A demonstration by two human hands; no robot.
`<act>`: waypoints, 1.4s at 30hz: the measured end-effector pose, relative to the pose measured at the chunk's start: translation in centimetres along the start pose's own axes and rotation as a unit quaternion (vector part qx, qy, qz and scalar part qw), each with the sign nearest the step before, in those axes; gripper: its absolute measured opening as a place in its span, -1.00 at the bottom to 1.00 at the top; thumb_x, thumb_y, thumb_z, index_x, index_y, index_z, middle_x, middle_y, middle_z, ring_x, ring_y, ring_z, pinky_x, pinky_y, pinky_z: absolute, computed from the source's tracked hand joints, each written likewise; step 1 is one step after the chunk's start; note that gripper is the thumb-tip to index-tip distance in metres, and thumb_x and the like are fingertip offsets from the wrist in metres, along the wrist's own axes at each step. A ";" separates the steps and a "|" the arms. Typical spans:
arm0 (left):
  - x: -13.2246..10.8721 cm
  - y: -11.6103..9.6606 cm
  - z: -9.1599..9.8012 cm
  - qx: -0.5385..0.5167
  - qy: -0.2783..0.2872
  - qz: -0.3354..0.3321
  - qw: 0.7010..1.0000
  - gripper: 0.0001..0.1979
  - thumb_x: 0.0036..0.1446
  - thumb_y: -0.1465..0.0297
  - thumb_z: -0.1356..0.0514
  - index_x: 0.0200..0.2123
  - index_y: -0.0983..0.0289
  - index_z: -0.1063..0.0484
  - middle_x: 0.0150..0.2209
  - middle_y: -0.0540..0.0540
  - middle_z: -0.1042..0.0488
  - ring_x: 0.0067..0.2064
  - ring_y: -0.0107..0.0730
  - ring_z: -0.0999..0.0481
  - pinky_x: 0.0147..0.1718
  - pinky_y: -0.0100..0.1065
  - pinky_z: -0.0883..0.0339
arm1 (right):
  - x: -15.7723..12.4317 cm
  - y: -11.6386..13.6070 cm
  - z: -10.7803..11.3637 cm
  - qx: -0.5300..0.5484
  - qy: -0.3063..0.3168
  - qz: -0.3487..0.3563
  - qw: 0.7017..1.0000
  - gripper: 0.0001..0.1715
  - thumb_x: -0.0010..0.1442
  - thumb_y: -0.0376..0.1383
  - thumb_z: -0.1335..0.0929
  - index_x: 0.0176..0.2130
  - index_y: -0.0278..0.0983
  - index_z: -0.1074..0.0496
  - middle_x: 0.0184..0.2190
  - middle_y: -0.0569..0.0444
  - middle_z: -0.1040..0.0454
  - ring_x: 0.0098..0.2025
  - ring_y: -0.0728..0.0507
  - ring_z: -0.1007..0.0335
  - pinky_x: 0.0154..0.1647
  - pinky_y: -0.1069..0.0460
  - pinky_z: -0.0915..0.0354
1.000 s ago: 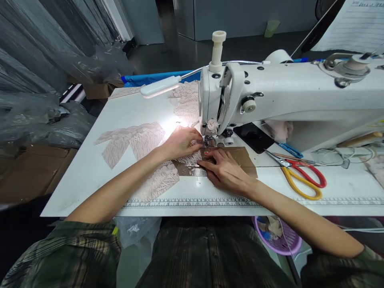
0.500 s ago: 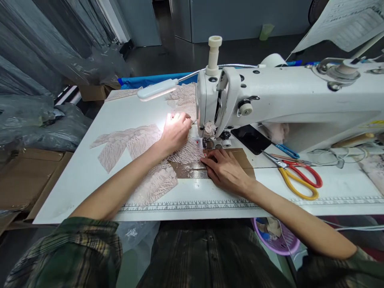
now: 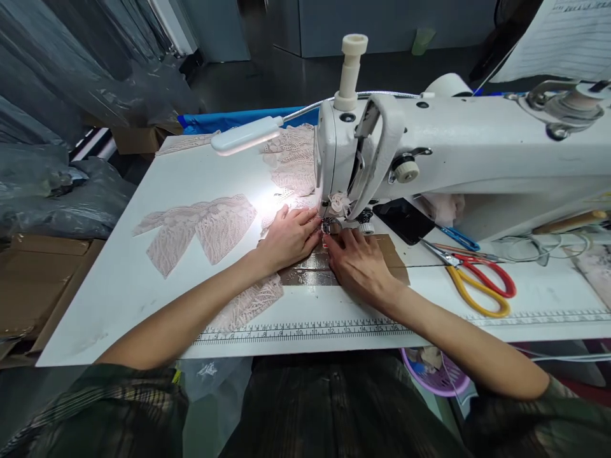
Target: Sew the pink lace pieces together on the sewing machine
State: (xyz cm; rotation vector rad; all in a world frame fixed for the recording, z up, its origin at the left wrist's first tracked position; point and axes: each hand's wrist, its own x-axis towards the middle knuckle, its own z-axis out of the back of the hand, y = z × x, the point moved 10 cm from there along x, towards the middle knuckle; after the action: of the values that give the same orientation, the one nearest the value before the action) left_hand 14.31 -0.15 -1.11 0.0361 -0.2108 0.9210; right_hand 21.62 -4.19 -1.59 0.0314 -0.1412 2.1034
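Note:
A white sewing machine [image 3: 458,152] stands on the white table [image 3: 119,267]. Pale pink lace [image 3: 248,302] runs from the table's front edge up under both hands to the presser foot [image 3: 333,224]. My left hand [image 3: 289,238] lies flat on the lace just left of the foot, fingers stretched toward the needle. My right hand [image 3: 356,261] presses down on the lace and the brown taped patch [image 3: 396,251] just in front of the foot, fingers together and pointing at it. The two hands almost touch.
More lace pieces [image 3: 200,226] lie at the left and a pile of lace [image 3: 291,159] behind the needle under the lamp [image 3: 245,135]. Red and yellow scissors [image 3: 477,283], blue clippers [image 3: 461,238] and a black phone [image 3: 403,219] lie right of the hands. A ruler strip [image 3: 305,331] lines the front edge.
My left hand came back from the lit area behind the needle to the lace beside the presser foot. My right hand slid forward toward the foot. The lace shifted with them.

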 end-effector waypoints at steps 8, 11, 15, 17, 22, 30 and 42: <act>0.0 0.6 0.0 -0.050 -0.023 -0.008 0.998 -0.69 0.35 0.31 -0.01 -0.09 0.25 -0.53 -0.25 0.17 -0.53 -0.17 -0.16 -0.45 -0.07 -0.06 -0.25 | 0.0 0.1 0.1 -0.008 -0.063 -0.005 0.998 -0.56 0.29 -0.39 -0.22 0.14 -0.33 -0.35 -0.10 -0.26 -0.42 -0.07 -0.35 -0.22 -0.23 -0.15 -0.17; -0.1 0.6 0.1 -0.047 -0.035 -0.007 0.998 -0.68 0.35 0.32 0.00 -0.07 0.26 -0.52 -0.22 0.18 -0.53 -0.16 -0.17 -0.45 -0.02 -0.02 -0.26 | -0.3 0.1 0.1 -0.002 -0.077 -0.009 0.997 -0.57 0.29 -0.36 -0.23 0.13 -0.31 -0.35 -0.08 -0.25 -0.41 -0.07 -0.34 -0.21 -0.21 -0.16 -0.16; -0.5 0.5 0.9 -0.052 -0.097 -0.016 0.994 -0.73 0.28 0.42 -0.03 -0.14 0.25 -0.54 -0.16 0.16 -0.55 -0.13 -0.21 -0.48 0.07 0.00 -0.25 | -0.6 -0.1 0.0 0.016 -0.080 -0.009 0.997 -0.56 0.33 -0.31 -0.20 0.16 -0.29 -0.33 -0.07 -0.22 -0.41 -0.05 -0.33 -0.20 -0.13 -0.17 -0.14; -0.7 -0.2 1.1 -0.071 -0.112 -0.058 0.989 -0.73 0.20 0.51 -0.05 -0.23 0.22 -0.56 -0.15 0.10 -0.58 -0.15 -0.25 -0.51 0.12 0.01 -0.22 | -0.7 -0.3 -0.1 0.024 -0.077 -0.012 0.997 -0.56 0.33 -0.31 -0.19 0.16 -0.29 -0.33 -0.05 -0.22 -0.40 -0.05 -0.33 -0.20 -0.11 -0.18 -0.13; -1.0 -0.6 1.2 -0.107 -0.124 -0.103 0.981 -0.71 0.15 0.56 -0.07 -0.27 0.22 -0.59 -0.16 0.06 -0.62 -0.17 -0.29 -0.56 0.15 0.00 -0.22 | -0.9 -0.3 0.0 0.011 -0.089 -0.022 0.996 -0.56 0.33 -0.30 -0.21 0.16 -0.26 -0.32 -0.03 -0.21 -0.40 -0.04 -0.33 -0.19 -0.10 -0.18 -0.12; -1.1 -0.4 0.5 -0.105 -0.092 -0.090 0.986 -0.69 0.18 0.53 -0.06 -0.21 0.20 -0.60 -0.09 0.07 -0.60 -0.10 -0.27 -0.56 0.23 0.05 -0.14 | -1.1 0.1 0.1 -0.003 -0.094 -0.033 0.995 -0.56 0.32 -0.32 -0.22 0.16 -0.27 -0.32 -0.07 -0.21 -0.41 -0.07 -0.32 -0.17 -0.16 -0.17 -0.10; -0.5 1.0 0.2 -0.151 -0.068 -0.078 0.983 -0.66 0.20 0.53 -0.06 -0.10 0.23 -0.58 -0.08 0.13 -0.57 -0.09 -0.27 -0.54 -0.01 -0.13 -0.43 | -1.1 -0.7 0.1 0.067 -0.061 -0.037 0.995 -0.57 0.34 -0.33 -0.20 0.15 -0.26 -0.38 -0.07 -0.21 -0.43 -0.07 -0.32 -0.25 -0.11 -0.17 -0.17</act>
State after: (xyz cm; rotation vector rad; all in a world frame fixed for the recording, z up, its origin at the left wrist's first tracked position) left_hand 13.18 0.06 -1.06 -0.1647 -0.4665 0.7231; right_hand 22.80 -4.73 -1.54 0.2432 -0.0716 2.0340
